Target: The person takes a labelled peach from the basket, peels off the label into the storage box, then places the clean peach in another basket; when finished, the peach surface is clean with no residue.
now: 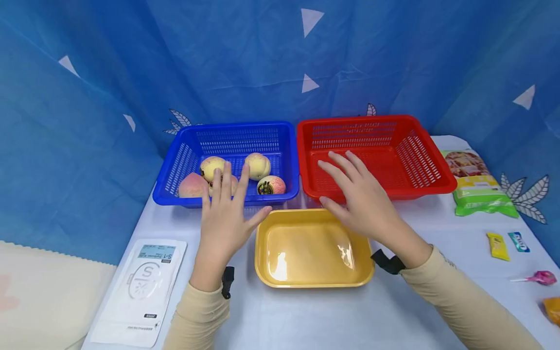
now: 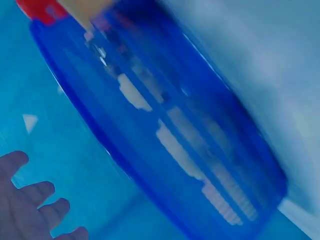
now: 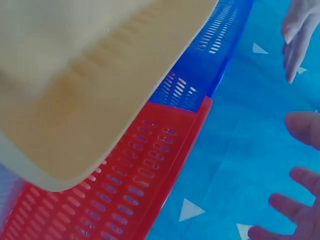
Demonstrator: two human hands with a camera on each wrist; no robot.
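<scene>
My left hand (image 1: 224,218), fingers spread and holding nothing, hovers in front of the blue basket (image 1: 236,127) and overlaps its near rim in the head view. Inside that basket lie several peaches (image 1: 257,166), some with dark stickers. My right hand (image 1: 359,197) is over the near edge of the red basket (image 1: 442,182), its fingers loosely extended with nothing in them. A yellow tray (image 1: 312,248) sits on the table between my wrists. In the right wrist view the right fingers (image 3: 290,207) show apart at the right edge, away from the baskets.
A white flat pouch (image 1: 140,291) lies at the left. On the right are a green snack bag (image 1: 479,187), a yellow wrapped candy (image 1: 498,246), a blue wrapped candy (image 1: 519,241), a lollipop (image 1: 542,277) and an orange item (image 1: 553,309). A blue curtain (image 1: 262,58) hangs behind the baskets.
</scene>
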